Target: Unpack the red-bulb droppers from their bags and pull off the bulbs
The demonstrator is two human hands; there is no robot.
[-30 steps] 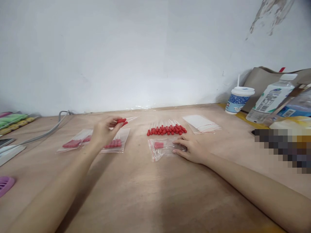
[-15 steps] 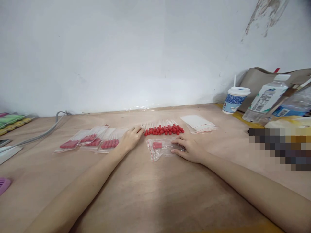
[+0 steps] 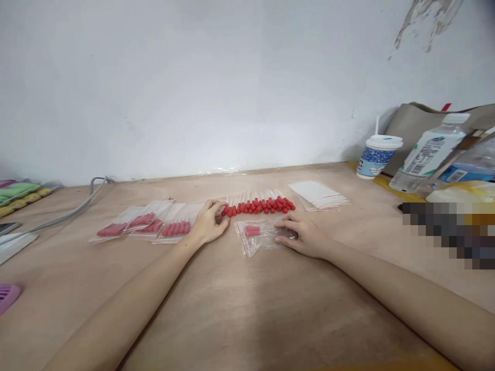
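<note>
1. Left hand curls at the left end of the red-capped droppers — seemingly gathering; whether it grips cannot be told.
2. Right hand, fingers parted, rests on a bag — next calls for a neat pinch.

Wall, upper half of frame: bright, even, cool white, darkening into upper right corner. Tabletop warmer and dimmer; soft-edged shadow at lower centre, paler sheen to its left. Small glints on clear bag, mid-frame. Wide-angle stretch at right: bottle and cup lean outward. Blocky pixelation, right edge.
</note>
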